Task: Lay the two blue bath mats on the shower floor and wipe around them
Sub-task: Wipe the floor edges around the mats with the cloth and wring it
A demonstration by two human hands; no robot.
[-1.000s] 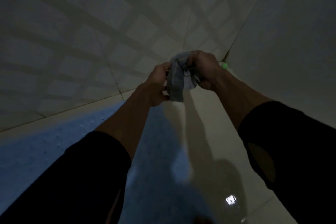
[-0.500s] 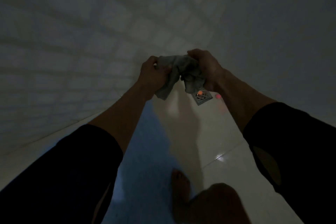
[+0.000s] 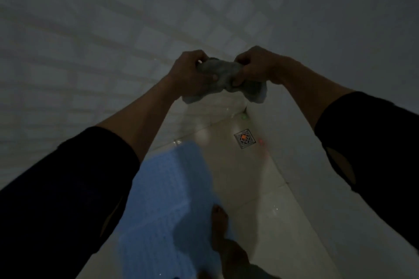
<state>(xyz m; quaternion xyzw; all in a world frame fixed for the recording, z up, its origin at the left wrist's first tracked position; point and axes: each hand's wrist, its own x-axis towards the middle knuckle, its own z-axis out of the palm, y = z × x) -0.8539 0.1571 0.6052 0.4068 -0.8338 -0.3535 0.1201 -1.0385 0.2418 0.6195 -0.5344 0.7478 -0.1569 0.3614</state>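
Observation:
A grey cloth [image 3: 226, 77] is bunched and stretched between both hands at chest height, its ends hanging below each fist. My left hand [image 3: 193, 73] grips the left end and my right hand [image 3: 255, 68] grips the right end. Below them a blue bath mat [image 3: 167, 199] lies flat on the pale tiled shower floor [image 3: 254, 183], partly hidden by my left forearm. Only this one blue mat area shows; I cannot tell whether it is one mat or two.
A square metal floor drain [image 3: 244, 138] sits near the far right corner. Tiled walls rise on the left and far side; a plain wall [image 3: 340, 29] closes the right. A bare foot [image 3: 220, 222] stands at the mat's right edge.
The hands have drawn apart, pulling the cloth out sideways between them. The view has tilted down, showing more mat, the drain and the foot.

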